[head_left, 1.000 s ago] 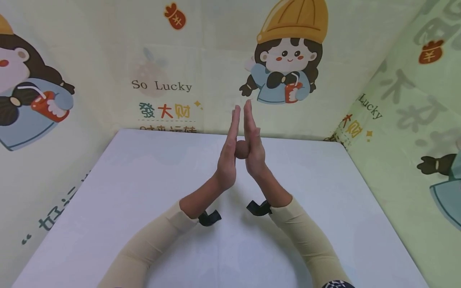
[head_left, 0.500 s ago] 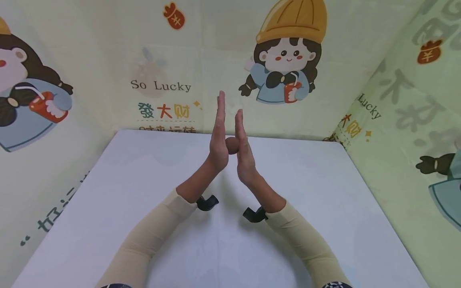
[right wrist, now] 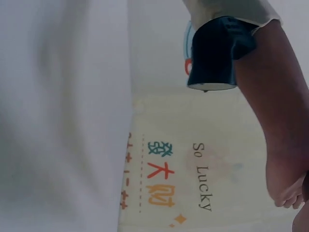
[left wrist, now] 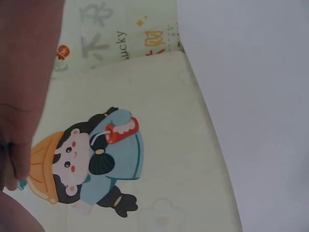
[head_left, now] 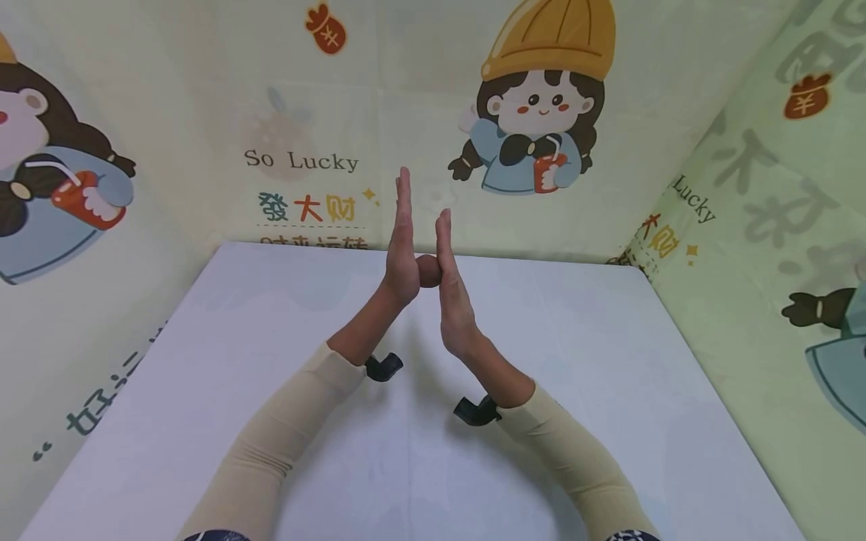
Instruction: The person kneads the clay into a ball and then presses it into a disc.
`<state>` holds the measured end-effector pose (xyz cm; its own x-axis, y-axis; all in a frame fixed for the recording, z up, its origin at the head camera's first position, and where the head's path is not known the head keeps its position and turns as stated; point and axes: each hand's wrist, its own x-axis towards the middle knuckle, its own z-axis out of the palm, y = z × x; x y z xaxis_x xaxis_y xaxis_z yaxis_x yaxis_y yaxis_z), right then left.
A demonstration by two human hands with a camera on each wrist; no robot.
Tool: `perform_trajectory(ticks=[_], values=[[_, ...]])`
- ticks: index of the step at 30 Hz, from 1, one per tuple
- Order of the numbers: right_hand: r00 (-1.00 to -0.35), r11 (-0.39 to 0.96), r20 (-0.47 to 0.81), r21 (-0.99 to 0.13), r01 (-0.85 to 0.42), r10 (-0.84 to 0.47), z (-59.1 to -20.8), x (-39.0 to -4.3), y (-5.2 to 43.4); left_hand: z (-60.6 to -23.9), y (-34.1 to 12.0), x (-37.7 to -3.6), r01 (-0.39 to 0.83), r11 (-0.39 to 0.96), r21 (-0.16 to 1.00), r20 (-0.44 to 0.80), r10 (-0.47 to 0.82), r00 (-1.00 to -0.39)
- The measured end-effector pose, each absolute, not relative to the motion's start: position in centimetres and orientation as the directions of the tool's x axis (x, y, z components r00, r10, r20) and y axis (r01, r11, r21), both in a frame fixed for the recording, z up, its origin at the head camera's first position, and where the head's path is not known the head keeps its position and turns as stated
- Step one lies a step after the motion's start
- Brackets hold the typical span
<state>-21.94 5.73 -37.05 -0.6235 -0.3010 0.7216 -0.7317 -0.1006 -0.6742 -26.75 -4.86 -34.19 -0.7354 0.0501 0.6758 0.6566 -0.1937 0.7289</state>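
We are pressing a brown ball (head_left: pixel 428 271) between our flat left hand (head_left: pixel 402 259) at 9 o'clock and right hand (head_left: pixel 452 297) at 3, fingers straight, above the white worktop (head_left: pixel 609 353).

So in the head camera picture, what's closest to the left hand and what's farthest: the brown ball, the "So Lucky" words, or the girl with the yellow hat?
1. Brown ball: pressed between the left hand and the right hand.
2. "So Lucky" words: on the back wall, up and to the left.
3. Girl with the yellow hat: on the back wall, up and to the right.
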Motion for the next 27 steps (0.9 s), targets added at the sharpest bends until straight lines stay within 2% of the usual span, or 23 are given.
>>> perform_trajectory(ticks=[6, 12, 19, 27], values=[[-0.601, -0.088, 0.741, -0.648, -0.756, -0.298, -36.5, -21.6, 5.8, -35.1, -4.7, -27.3, 0.613, -0.217, 0.76, 0.642, 0.106, -0.759], [-0.572, -0.068, 0.762, -0.616, -0.785, -0.303, -35.8, -21.6, 6.0, -35.9, -4.6, -27.3, 0.608, -0.205, 0.767, 0.64, 0.17, -0.75], [-0.591, -0.045, 0.76, -0.623, -0.781, -0.27, -35.0, -22.1, 6.6, -36.6, -3.7, -26.4, 0.628, -0.167, 0.76, 0.649, 0.237, -0.723], [-0.594, -0.024, 0.773, -0.614, -0.789, -0.224, -34.0, -22.9, 7.3, -37.5, -2.5, -24.8, 0.615, -0.218, 0.757, 0.653, 0.275, -0.706]])
